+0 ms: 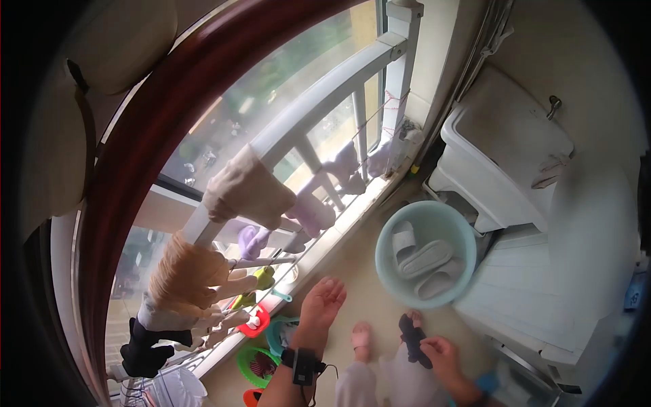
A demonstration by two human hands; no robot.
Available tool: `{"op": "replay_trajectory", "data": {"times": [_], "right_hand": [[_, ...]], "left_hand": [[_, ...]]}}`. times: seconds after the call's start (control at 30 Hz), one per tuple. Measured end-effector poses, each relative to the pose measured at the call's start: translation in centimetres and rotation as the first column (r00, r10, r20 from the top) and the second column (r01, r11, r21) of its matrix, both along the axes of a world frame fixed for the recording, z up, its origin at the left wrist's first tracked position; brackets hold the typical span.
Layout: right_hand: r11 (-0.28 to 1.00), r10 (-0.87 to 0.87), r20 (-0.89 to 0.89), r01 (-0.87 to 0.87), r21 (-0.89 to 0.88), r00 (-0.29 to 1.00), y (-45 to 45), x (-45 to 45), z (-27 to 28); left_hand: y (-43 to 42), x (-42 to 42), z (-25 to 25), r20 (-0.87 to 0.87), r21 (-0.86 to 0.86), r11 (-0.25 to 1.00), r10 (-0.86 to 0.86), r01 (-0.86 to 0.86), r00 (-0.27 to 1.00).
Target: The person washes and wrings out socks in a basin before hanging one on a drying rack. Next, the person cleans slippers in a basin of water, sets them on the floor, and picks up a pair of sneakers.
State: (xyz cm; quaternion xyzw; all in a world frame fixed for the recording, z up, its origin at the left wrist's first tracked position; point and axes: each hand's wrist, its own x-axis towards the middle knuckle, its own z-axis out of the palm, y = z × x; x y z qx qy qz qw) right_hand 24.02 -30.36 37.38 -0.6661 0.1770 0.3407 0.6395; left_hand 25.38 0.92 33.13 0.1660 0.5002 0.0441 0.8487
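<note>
My right hand pinches a small dark sock, which dangles in front of my legs. My left hand is held out over the floor, palm turned up and fingers loosely bent, with nothing in it. A black strapped device with a cable sits on my left wrist. To the right of my left hand stands a pale blue basin with white slippers in it. Left of me, a white railing carries socks and other small laundry, among them a beige cloth and black socks.
A white washbasin stands against the far wall, beside a white appliance on the right. Along the railing's foot sit a green basket, a red container and a teal basin. My feet are on the floor.
</note>
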Motion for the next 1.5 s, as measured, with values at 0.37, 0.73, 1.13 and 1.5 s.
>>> {"op": "replay_trajectory", "data": {"times": [0.37,0.73,1.13,1.5], "right_hand": [[0.989,-0.095,0.030,0.098,-0.113,0.995,-3.0,3.4,2.0],[0.978,-0.129,-0.026,0.123,-0.170,0.991,-7.5,1.1,-1.7],[0.960,0.027,0.062,-0.008,-0.280,0.998,-5.2,2.5,-0.7],[0.988,-0.006,0.020,0.009,-0.152,1.000,-2.3,2.4,0.3]], "left_hand": [[-2.8,25.0,-0.9,0.124,0.585,0.767,-0.407,0.265,0.905],[-1.0,33.2,-9.2,0.006,0.493,0.854,-0.197,0.168,0.980],[-6.5,22.7,1.1,0.276,0.654,0.710,-0.546,0.261,0.791],[-2.7,-3.6,3.0,0.145,0.377,0.911,-0.240,0.170,0.960]]}}
